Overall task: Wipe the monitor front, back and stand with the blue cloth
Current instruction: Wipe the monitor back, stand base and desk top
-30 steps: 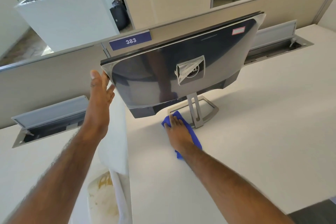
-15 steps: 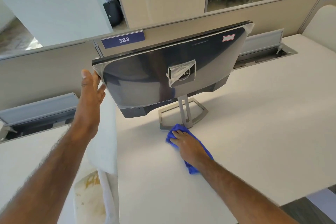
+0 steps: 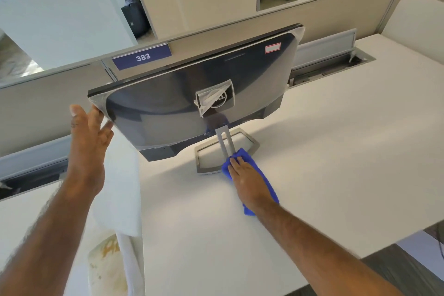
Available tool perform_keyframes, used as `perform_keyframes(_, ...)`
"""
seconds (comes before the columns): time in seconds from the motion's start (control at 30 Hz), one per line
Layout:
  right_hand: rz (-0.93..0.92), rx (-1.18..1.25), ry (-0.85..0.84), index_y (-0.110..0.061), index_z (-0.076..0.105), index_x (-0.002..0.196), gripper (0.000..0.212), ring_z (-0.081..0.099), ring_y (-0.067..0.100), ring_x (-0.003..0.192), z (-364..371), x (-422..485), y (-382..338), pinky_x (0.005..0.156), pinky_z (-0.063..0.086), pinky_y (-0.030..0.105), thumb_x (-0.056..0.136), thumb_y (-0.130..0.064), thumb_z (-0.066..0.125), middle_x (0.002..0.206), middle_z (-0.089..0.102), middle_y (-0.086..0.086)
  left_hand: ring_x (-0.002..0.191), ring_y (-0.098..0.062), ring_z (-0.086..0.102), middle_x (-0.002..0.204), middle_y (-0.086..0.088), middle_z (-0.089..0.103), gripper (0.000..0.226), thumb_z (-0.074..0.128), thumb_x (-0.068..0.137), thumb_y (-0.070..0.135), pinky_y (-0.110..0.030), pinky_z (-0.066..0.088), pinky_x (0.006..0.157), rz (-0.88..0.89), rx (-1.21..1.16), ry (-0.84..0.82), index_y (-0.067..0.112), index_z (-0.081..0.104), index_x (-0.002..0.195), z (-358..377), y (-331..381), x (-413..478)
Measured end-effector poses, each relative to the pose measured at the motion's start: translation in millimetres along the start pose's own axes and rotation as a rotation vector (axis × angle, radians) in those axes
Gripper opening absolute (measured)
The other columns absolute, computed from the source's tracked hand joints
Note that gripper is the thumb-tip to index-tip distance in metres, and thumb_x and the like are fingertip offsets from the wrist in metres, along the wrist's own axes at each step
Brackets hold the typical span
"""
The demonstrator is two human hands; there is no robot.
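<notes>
The monitor [image 3: 182,103] stands on the white desk with its glossy dark back toward me and the screen hidden. Its silver stand [image 3: 225,140] rises from a flat frame base [image 3: 252,143]. My right hand [image 3: 245,178] lies flat on the blue cloth [image 3: 266,185] and presses it against the near right corner of the base, beside the stand's foot. My left hand [image 3: 89,137] is open, fingers spread, touching the monitor's left edge.
The white desk [image 3: 324,163] stretches to the right. A low partition [image 3: 60,101] with a "383" label [image 3: 143,56] runs behind the monitor, with open cable trays [image 3: 329,60] along it. A white padded sheet [image 3: 120,187] hangs at the desk's left edge.
My right hand slid the blue cloth from the base's left front corner across to the right side of the stand's foot. My left hand stayed at the monitor's left edge.
</notes>
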State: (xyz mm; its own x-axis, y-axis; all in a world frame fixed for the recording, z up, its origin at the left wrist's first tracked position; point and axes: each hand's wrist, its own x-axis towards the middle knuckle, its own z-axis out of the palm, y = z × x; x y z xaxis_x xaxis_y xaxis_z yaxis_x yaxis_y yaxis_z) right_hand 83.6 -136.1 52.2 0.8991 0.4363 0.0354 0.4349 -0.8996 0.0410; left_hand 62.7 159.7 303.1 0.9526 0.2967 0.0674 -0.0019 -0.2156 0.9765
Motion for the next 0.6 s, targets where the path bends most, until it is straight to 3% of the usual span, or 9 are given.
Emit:
perform_keyframes(0.1,0.031,0.294,0.014,-0.004,0.043,0.151,0.058,0.036,0.028,0.149,-4,-11,20,0.119,0.031,0.034,0.094,0.002,0.056,0.160,0.040,0.010,0.151,-0.014,0.035,0.163,0.016,0.037,0.072,0.002,0.102,0.068,-0.041,0.018,0.127,-0.008,-0.006,0.023,0.038,0.032,0.160,3,0,-3)
perform_keyframes(0.2,0.308,0.449,0.240,0.001,0.063,0.132,0.058,0.061,0.033,0.127,-14,-5,39,0.104,0.050,0.040,0.076,0.009,0.077,0.137,0.064,0.016,0.151,-0.015,0.036,0.164,0.015,0.035,0.072,0.002,0.102,0.069,-0.039,0.020,0.126,-0.005,-0.014,0.046,0.038,0.032,0.160,4,-2,-4)
perform_keyframes(0.23,0.344,0.461,0.243,0.001,0.059,0.136,0.060,0.059,0.033,0.130,-14,-2,41,0.107,0.048,0.042,0.079,0.006,0.076,0.140,0.061,0.017,0.150,-0.015,0.036,0.164,0.014,0.035,0.072,0.003,0.102,0.069,-0.039,0.021,0.125,-0.005,-0.014,0.052,0.038,0.033,0.160,4,-4,-3)
perform_keyframes(0.3,0.208,0.433,0.039,-0.002,0.043,0.147,0.057,0.047,0.032,0.140,-9,3,40,0.116,0.041,0.042,0.094,-0.005,0.063,0.153,0.048,0.016,0.150,-0.015,0.037,0.164,0.014,0.036,0.073,0.003,0.102,0.069,-0.040,0.021,0.126,-0.008,-0.013,0.060,0.037,0.033,0.159,3,-6,0)
perform_keyframes(0.37,0.133,0.369,-0.084,-0.007,0.040,0.148,0.056,0.049,0.027,0.137,-4,7,43,0.114,0.042,0.036,0.096,-0.012,0.060,0.154,0.047,0.010,0.150,-0.016,0.038,0.162,0.016,0.039,0.071,0.004,0.103,0.067,-0.042,0.020,0.127,-0.004,-0.022,0.080,0.036,0.034,0.160,2,-10,4)
perform_keyframes(0.47,0.237,0.388,0.001,-0.010,0.050,0.143,0.055,0.056,0.026,0.130,-13,33,68,0.109,0.047,0.033,0.091,-0.009,0.068,0.146,0.056,0.007,0.148,-0.015,0.040,0.159,0.020,0.042,0.071,0.006,0.103,0.069,-0.044,0.021,0.126,-0.022,-0.012,0.097,0.036,0.034,0.159,0,-15,8)
perform_keyframes(0.6,0.109,0.261,-0.008,-0.008,0.030,0.156,0.077,0.031,0.029,0.151,-19,88,92,0.123,0.029,0.038,0.090,-0.009,0.070,0.164,0.032,0.011,0.144,-0.013,0.046,0.150,0.028,0.050,0.067,0.008,0.104,0.068,-0.047,0.024,0.124,-0.068,0.013,0.121,0.040,0.038,0.156,-5,-21,13)
